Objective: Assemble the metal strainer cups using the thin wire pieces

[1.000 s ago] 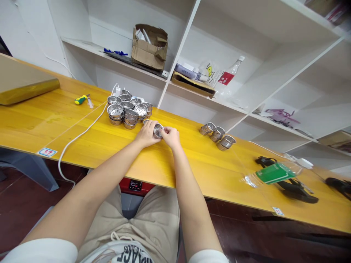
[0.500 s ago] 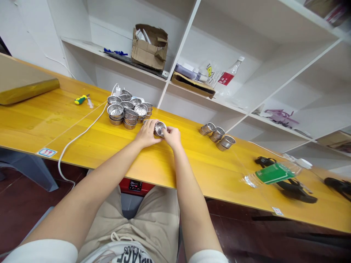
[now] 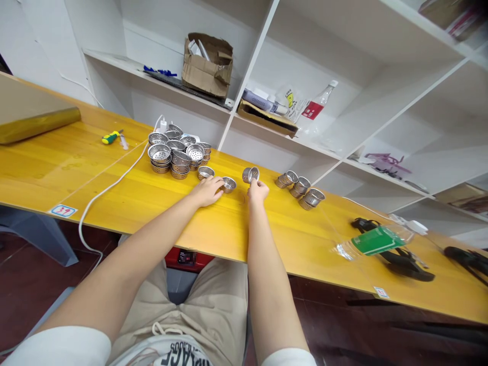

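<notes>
Head view: right hand (image 3: pixel 257 191) grasps a strainer (image 3: pixel 250 175); open left hand (image 3: pixel 207 191) lies beside a second strainer (image 3: pixel 229 184); a large heap (image 3: pixel 160 153) waits left, three stacks (image 3: pixel 301 189) right.

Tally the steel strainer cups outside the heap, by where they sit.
Cup in right hand: 1
Cups by left hand: 2
Cups in the row to the right: 3
Total: 6
</notes>
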Tool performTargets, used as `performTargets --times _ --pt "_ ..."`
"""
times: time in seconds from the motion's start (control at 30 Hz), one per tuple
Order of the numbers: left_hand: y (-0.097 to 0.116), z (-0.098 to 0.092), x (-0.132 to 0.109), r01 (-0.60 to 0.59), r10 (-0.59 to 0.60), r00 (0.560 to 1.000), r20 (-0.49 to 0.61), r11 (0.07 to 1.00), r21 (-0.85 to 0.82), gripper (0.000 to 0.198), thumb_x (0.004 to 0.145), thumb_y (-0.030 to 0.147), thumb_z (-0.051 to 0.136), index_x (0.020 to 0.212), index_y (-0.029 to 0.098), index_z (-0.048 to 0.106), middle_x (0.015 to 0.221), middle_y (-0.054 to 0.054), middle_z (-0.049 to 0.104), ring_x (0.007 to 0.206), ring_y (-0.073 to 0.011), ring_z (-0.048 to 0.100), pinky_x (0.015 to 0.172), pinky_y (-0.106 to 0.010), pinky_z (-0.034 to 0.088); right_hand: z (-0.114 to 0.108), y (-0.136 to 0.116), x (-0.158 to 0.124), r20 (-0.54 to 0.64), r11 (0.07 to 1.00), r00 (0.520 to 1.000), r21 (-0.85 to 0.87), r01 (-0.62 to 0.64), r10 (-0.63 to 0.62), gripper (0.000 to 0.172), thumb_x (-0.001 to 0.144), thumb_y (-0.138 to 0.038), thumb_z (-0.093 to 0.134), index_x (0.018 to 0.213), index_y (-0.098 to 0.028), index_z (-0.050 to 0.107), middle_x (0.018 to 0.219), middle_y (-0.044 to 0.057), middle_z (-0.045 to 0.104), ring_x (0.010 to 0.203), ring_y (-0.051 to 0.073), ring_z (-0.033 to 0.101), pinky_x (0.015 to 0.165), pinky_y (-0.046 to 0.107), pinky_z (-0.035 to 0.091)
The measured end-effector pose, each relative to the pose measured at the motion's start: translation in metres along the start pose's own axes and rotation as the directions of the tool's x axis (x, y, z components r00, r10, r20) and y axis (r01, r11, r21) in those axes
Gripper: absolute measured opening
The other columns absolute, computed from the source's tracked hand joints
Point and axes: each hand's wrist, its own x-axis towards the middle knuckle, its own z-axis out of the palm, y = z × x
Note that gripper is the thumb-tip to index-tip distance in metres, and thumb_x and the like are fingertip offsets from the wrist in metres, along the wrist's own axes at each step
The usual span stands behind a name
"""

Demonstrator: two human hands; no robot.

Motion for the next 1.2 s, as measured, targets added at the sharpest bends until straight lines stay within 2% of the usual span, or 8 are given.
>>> performTargets --times 0.1,0.23,0.4,0.57,0.67,0.87,1.0,1.2 --pt "0.001 -0.002 -0.001 -0.022 0.021 0.999 -0.044 1.000 -0.016 0.023 0.093 0.036 0.059 0.111 0.022 0.064 0.119 -0.010 0.065 0.113 -0.0304 0.058 0.100 -0.048 0.050 0.001 -0.002 -0.003 -0.071 0.990 0.988 0.042 -0.131 0.134 0.032 0.085 -0.043 0.054 0.074 -0.017 0.068 0.052 0.000 0.051 0.055 0.019 0.048 0.057 0.029 0.040" --pt "0.004 -0.007 -0.003 -0.018 0.017 1.000 -0.025 0.999 -0.037 0.022 0.090 0.043 0.064 0.094 0.021 0.062 0.102 -0.008 0.066 0.101 -0.0288 0.059 0.091 -0.043 0.050 0.002 -0.006 -0.005 -0.067 0.990 0.988 0.023 -0.137 0.138 0.027 0.083 -0.039 0.059 0.069 -0.017 0.067 0.059 0.002 0.059 0.058 0.018 0.052 0.060 0.028 0.039" --pt "0.010 -0.012 -0.004 0.005 -0.004 0.999 0.035 0.999 -0.032 0.037 0.089 0.057 0.063 0.081 0.022 0.059 0.088 -0.006 0.067 0.094 -0.0271 0.061 0.081 -0.038 0.048 0.006 -0.011 -0.011 -0.023 0.993 0.993 -0.004 -0.116 0.116 0.032 0.088 -0.042 0.056 0.074 -0.017 0.069 0.061 0.001 0.060 0.060 0.017 0.052 0.061 0.026 0.040" --pt "0.011 -0.009 -0.004 0.060 -0.055 0.993 0.102 0.997 -0.039 0.042 0.093 0.061 0.054 0.078 0.021 0.060 0.088 -0.007 0.070 0.083 -0.0246 0.064 0.069 -0.035 0.044 0.013 -0.025 -0.021 0.054 0.999 0.997 0.007 -0.046 0.046 0.036 0.091 -0.045 0.055 0.075 -0.016 0.069 0.062 0.001 0.060 0.061 0.016 0.051 0.062 0.025 0.040" --pt "0.009 -0.006 -0.003 0.049 -0.044 0.993 0.114 0.998 -0.043 0.041 0.094 0.059 0.053 0.082 0.021 0.064 0.090 -0.008 0.072 0.085 -0.0252 0.066 0.069 -0.034 0.045 0.019 -0.043 -0.030 0.116 1.000 0.993 0.022 -0.009 0.006 0.038 0.092 -0.046 0.054 0.074 -0.016 0.068 0.062 0.000 0.060 0.060 0.014 0.048 0.060 0.025 0.037" --pt "0.006 -0.004 -0.001 0.027 -0.016 0.992 0.123 0.995 -0.093 0.040 0.094 0.055 0.054 0.075 0.020 0.064 0.086 -0.008 0.072 0.080 -0.0238 0.066 0.067 -0.034 0.045 0.030 -0.081 -0.040 0.224 0.992 0.973 -0.099 0.077 -0.053 0.031 0.092 -0.039 0.059 0.071 -0.017 0.069 0.065 0.002 0.066 0.061 0.016 0.053 0.061 0.026 0.037" --pt "0.007 -0.006 -0.002 0.044 -0.034 0.994 0.107 0.994 -0.098 0.039 0.093 0.054 0.056 0.076 0.020 0.064 0.086 -0.009 0.072 0.084 -0.0244 0.067 0.068 -0.033 0.046 0.031 -0.085 -0.028 0.232 0.976 0.973 -0.215 0.047 0.004 0.027 0.092 -0.034 0.059 0.076 -0.018 0.073 0.076 0.008 0.073 0.072 0.020 0.064 0.067 0.027 0.044" --pt "0.008 -0.009 -0.005 0.066 -0.057 0.993 0.108 0.994 -0.085 0.038 0.092 0.052 0.056 0.072 0.020 0.065 0.088 -0.009 0.073 0.085 -0.0244 0.066 0.068 -0.033 0.045 0.033 -0.065 -0.013 0.212 0.941 0.964 -0.327 -0.083 0.159 0.025 0.092 -0.037 0.065 0.096 -0.016 0.078 0.102 0.016 0.078 0.098 0.027 0.073 0.085 0.030 0.052"
